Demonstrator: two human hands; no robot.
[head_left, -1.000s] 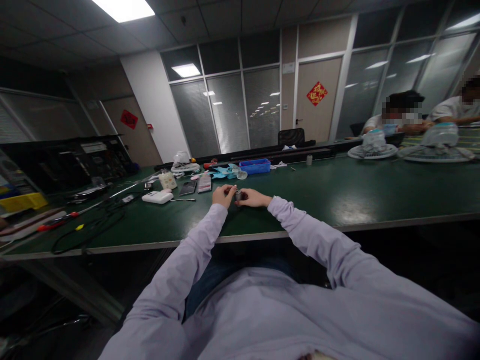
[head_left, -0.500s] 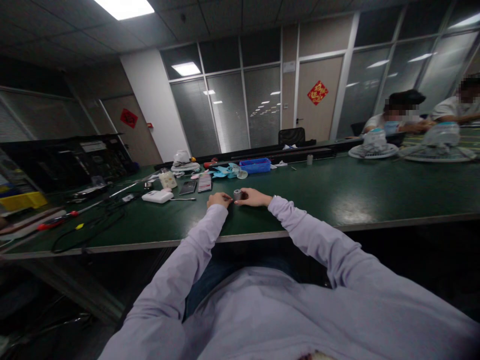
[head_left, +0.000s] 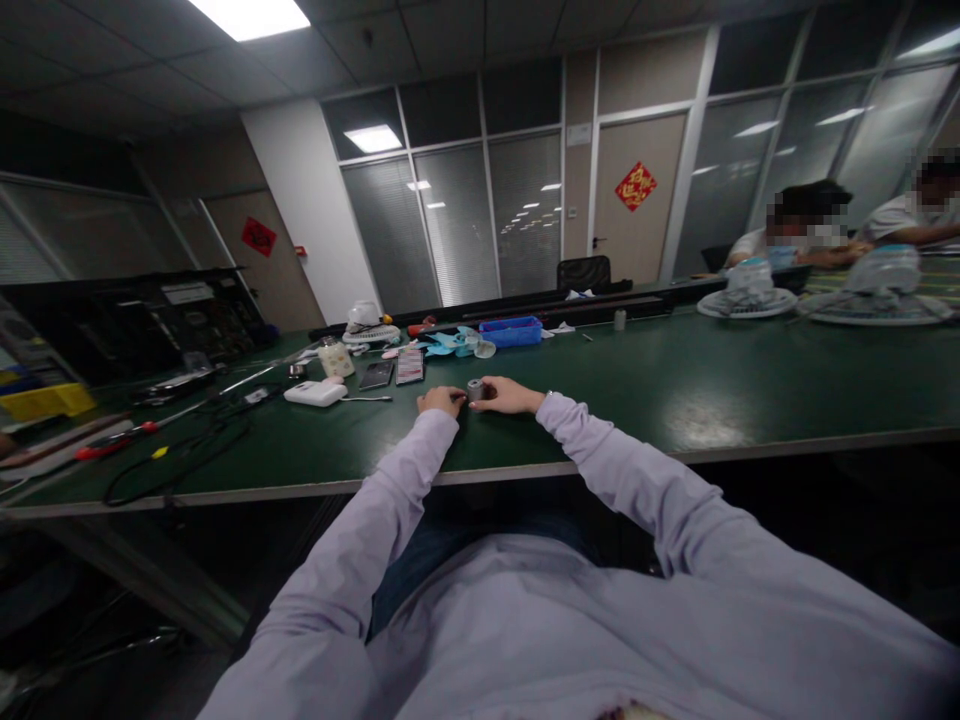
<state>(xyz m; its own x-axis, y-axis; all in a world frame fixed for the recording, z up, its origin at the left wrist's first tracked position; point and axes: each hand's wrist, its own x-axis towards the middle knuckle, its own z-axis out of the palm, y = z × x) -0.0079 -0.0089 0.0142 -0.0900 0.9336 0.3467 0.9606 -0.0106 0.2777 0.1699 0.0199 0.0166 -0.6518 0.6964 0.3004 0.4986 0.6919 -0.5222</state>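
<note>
Gripping right hand (head_left: 511,395): fingers around a grey cylinder (head_left: 475,389), upright near the front of the green table (head_left: 630,385).
Left hand (head_left: 440,401): fingertips just beside it; cannot tell whether they pinch anything.
White case (head_left: 315,394): left of both hands.
Blue tray (head_left: 510,333): farther back.
Door (head_left: 649,245): beyond, bearing a red sign (head_left: 636,186).

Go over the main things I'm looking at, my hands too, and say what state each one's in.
Small grey cylinder: upright, held by the right hand.
Left hand: curled, close beside it; contact unclear.
Blue bin: open-topped.
Far grey cylinder: standing upright.
Ceiling light: on.
Door right of centre: shut.
</note>
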